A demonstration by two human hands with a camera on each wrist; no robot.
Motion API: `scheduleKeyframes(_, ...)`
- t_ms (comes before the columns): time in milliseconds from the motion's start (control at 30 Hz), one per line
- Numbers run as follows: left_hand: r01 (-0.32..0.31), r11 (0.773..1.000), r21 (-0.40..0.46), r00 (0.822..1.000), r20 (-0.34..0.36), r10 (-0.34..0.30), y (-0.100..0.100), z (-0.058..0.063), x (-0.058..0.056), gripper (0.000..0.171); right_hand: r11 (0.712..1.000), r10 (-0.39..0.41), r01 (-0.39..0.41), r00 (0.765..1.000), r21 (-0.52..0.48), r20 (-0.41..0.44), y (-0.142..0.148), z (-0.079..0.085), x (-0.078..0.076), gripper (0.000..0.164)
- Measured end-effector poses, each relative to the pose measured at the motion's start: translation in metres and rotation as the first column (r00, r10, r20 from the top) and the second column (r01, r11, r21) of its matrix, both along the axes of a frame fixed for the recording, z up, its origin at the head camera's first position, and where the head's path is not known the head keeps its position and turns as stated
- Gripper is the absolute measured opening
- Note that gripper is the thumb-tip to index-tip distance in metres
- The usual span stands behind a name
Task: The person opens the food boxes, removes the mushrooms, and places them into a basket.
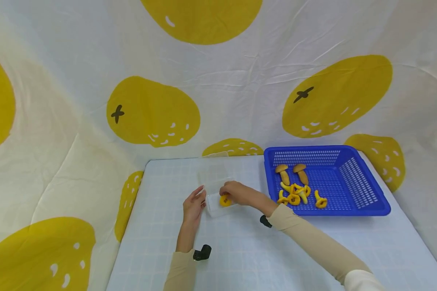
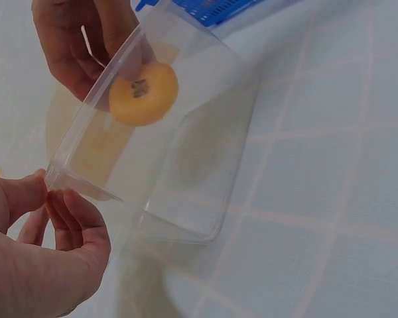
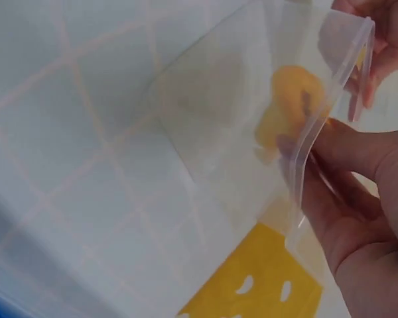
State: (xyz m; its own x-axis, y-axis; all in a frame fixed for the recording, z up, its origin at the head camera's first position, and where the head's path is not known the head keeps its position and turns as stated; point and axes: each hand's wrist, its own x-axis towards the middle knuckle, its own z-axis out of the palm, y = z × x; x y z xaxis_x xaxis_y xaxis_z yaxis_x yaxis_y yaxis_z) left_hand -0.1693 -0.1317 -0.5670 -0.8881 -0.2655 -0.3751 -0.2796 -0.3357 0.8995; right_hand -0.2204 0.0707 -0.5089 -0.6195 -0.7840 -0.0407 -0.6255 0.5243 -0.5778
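Observation:
A clear plastic box point(image 1: 213, 209) stands on the table with its clear lid point(image 1: 213, 171) raised behind it. At its left rim, my left hand point(image 1: 194, 207) pinches the edge between thumb and fingers, plain in the left wrist view. My right hand point(image 1: 237, 192) reaches over the rim and holds a yellow mushroom point(image 1: 225, 201) inside the box. Through the clear wall, the left wrist view shows the mushroom's round cap point(image 2: 149, 96) with a dark centre. In the right wrist view, the right thumb and fingers are at the mushroom point(image 3: 295, 93), partly behind the rim.
To the right a blue plastic basket point(image 1: 327, 212) holds two brown-capped mushrooms point(image 1: 301, 174) and several yellow mushrooms point(image 1: 294, 199). A pale checked cloth point(image 1: 233, 250) covers the table. Behind hangs a white curtain point(image 1: 240, 101) with large yellow fruit prints.

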Motion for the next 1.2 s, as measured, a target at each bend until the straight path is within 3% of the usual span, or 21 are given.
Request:
scheduleKeyframes(167, 0.001, 1.0, -0.014, 1.0, 0.018, -0.001, 0.0, 0.001, -0.002, 0.041, 0.986, -0.008, 0.011, 1.0, -0.165, 0.023, 0.014, 0.002, 0.0, 0.02)
scheduleKeyframes(433, 0.002, 1.0, -0.013, 1.0, 0.012, -0.002, 0.0, 0.001, 0.0, 0.041, 0.919, -0.077, 0.117, 0.99, -0.377, 0.118, 0.035, 0.009, 0.0, 0.022)
scheduleKeyframes(700, -0.008, 1.0, -0.004, 1.0, -0.004, 0.008, 0.0, 0.002, 0.001, 0.04, 0.885, -0.193, 0.289, 0.941, -0.364, 0.279, 0.056, 0.02, -0.004, 0.024)
scheduleKeyframes(1000, -0.009, 1.0, 0.002, 1.0, -0.008, 0.009, 0.001, 0.001, 0.0, 0.042, 0.841, -0.276, 0.392, 0.903, -0.371, 0.329, 0.09, 0.03, -0.009, 0.027)
scheduleKeyframes(1200, -0.011, 1.0, -0.004, 1.0, 0.0, 0.011, 0.003, 0.003, 0.0, 0.042, 0.808, -0.35, 0.484, 0.853, -0.336, 0.387, 0.118, 0.033, -0.012, 0.03)
